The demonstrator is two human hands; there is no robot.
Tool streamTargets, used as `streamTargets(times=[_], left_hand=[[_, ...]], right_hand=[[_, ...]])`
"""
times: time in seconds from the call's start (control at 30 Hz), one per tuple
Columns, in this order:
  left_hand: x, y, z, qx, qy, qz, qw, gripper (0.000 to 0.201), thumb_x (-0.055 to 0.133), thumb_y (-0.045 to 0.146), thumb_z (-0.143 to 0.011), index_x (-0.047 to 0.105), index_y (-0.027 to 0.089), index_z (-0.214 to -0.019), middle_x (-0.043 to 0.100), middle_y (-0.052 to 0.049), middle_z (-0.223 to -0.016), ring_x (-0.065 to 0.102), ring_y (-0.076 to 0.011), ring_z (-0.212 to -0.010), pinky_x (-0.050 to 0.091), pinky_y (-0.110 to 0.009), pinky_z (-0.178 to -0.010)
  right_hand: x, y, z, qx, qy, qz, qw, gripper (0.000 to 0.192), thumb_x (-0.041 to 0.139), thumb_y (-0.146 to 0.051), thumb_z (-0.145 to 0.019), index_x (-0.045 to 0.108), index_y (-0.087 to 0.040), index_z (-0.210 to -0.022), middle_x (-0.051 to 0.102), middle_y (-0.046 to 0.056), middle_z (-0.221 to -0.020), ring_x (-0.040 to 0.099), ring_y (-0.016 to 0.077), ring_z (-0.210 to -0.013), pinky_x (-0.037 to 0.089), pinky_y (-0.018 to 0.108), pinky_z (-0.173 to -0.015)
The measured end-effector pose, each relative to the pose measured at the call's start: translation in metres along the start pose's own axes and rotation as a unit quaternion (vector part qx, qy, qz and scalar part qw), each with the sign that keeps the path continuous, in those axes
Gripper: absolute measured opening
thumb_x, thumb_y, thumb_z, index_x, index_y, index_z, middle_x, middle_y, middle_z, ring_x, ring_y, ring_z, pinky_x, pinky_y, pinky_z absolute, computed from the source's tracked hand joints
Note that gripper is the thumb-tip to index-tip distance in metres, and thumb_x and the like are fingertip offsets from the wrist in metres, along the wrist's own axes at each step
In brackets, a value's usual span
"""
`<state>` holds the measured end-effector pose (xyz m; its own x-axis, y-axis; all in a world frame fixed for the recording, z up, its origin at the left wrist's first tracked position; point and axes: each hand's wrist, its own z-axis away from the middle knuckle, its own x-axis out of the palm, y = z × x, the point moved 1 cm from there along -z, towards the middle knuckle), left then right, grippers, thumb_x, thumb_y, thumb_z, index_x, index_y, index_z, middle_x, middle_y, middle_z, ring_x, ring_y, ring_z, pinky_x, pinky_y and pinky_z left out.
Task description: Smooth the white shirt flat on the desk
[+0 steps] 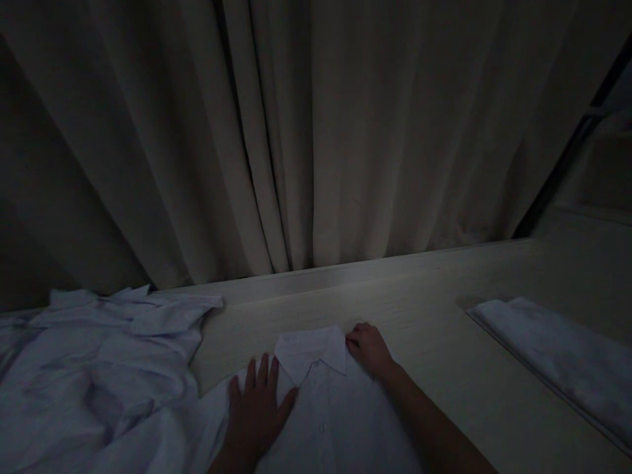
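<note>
A white button-up shirt [323, 415] lies front side up on the pale surface, its pointed collar [309, 349] toward the curtain. Spread flat with fingers apart, my left hand [257, 405] rests on the shirt's shoulder, just left of the collar. At the other shoulder, my right hand [366, 347] is closed, its fingertips pinching the shirt's fabric beside the collar's right edge. The lower part of the shirt runs out of view at the bottom.
Rumpled white shirts [108, 368] are heaped at the left, touching the shirt's sleeve side. Folded white cloth [553, 355] lies at the right. Behind the pale surface [429, 303], a raised ledge [345, 276] runs below a long beige curtain [365, 131]. The room is dim.
</note>
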<state>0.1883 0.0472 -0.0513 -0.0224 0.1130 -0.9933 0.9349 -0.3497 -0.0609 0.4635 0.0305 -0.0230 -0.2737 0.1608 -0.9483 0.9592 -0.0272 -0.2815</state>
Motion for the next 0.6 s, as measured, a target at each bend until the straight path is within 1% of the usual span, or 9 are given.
streamTargets(times=[0.07,0.13,0.27,0.4,0.5,0.6], left_hand=[[0.000,0.000,0.000,0.002,-0.007,0.009,1.000,0.087,0.013,0.073,-0.079,0.027,0.015,-0.141,0.022,-0.013,-0.154,0.014,-0.0374,-0.143,0.013,-0.066,-0.110],[0.000,-0.001,0.001,0.004,-0.011,0.015,1.000,0.087,0.013,0.073,-0.079,0.027,0.015,-0.141,0.021,-0.013,-0.154,0.013,-0.0377,-0.143,0.012,-0.066,-0.110],[0.000,-0.001,0.001,0.002,0.004,0.014,1.000,0.086,0.013,0.073,-0.079,0.028,0.015,-0.141,0.022,-0.014,-0.154,0.014,-0.0376,-0.142,0.010,-0.066,-0.111],[0.000,0.000,0.001,0.000,0.012,0.011,1.000,0.087,0.014,0.073,-0.079,0.028,0.015,-0.141,0.023,-0.014,-0.153,0.015,-0.0379,-0.142,0.010,-0.065,-0.110],[-0.001,0.001,0.001,-0.006,0.006,0.015,1.000,0.086,0.014,0.073,-0.079,0.027,0.016,-0.142,0.023,-0.014,-0.154,0.016,-0.0380,-0.142,0.012,-0.065,-0.110],[-0.003,0.002,0.000,-0.011,0.002,0.015,1.000,0.085,0.014,0.072,-0.079,0.027,0.016,-0.142,0.023,-0.014,-0.153,0.016,-0.0379,-0.142,0.011,-0.065,-0.110]], right_hand=[[0.003,0.000,-0.001,0.006,0.006,-0.014,1.000,0.023,0.050,-0.031,-0.085,0.071,-0.026,-0.093,0.068,0.003,-0.092,0.057,0.0152,-0.092,0.039,0.025,-0.084],[0.007,0.000,-0.003,0.018,0.012,-0.024,0.999,0.024,0.049,-0.028,-0.085,0.071,-0.025,-0.095,0.068,0.003,-0.092,0.057,0.0143,-0.092,0.039,0.024,-0.083],[0.011,-0.002,-0.007,0.043,0.013,-0.029,0.999,0.023,0.048,-0.022,-0.083,0.069,-0.022,-0.093,0.070,0.002,-0.093,0.059,0.0137,-0.090,0.040,0.022,-0.082],[0.008,-0.002,-0.009,0.069,0.006,-0.003,0.998,0.021,0.047,-0.022,-0.083,0.068,-0.020,-0.089,0.070,0.005,-0.094,0.059,0.0178,-0.091,0.040,0.027,-0.082],[0.005,-0.003,-0.011,0.080,-0.004,0.023,0.997,0.023,0.044,-0.022,-0.085,0.066,-0.018,-0.088,0.069,0.009,-0.096,0.059,0.0212,-0.094,0.040,0.032,-0.082],[0.005,-0.005,-0.015,0.093,-0.009,0.042,0.995,0.024,0.042,-0.023,-0.087,0.066,-0.018,-0.089,0.069,0.011,-0.097,0.059,0.0226,-0.095,0.040,0.033,-0.080]])
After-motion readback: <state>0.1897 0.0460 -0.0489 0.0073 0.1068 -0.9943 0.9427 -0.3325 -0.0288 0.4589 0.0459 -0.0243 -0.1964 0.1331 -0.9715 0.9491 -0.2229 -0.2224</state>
